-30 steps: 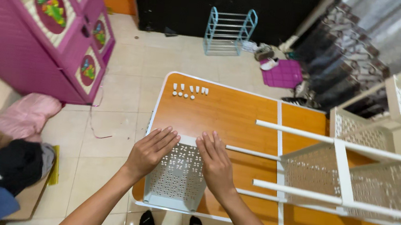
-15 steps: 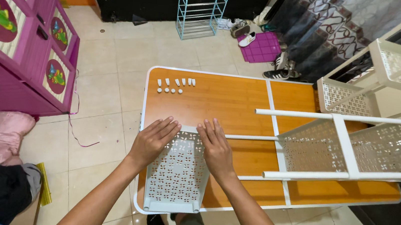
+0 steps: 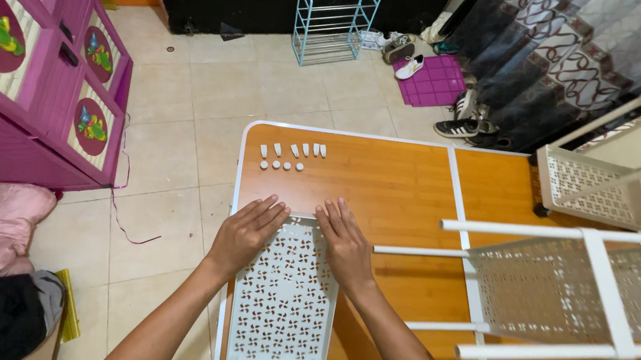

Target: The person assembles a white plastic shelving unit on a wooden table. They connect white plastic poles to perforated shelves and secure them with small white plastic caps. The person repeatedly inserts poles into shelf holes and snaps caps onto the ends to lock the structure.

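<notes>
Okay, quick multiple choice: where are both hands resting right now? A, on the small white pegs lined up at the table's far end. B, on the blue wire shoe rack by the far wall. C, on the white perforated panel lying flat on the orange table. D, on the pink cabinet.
C: the left hand and the right hand lie palm down, fingers spread, on the far end of the white perforated panel, which lies flat on the orange table.

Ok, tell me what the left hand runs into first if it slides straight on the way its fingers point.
The left hand points up and slightly right across bare orange tabletop. First in line look to be the small white pieces laid in rows near the far edge, though it might pass beside them.
</notes>
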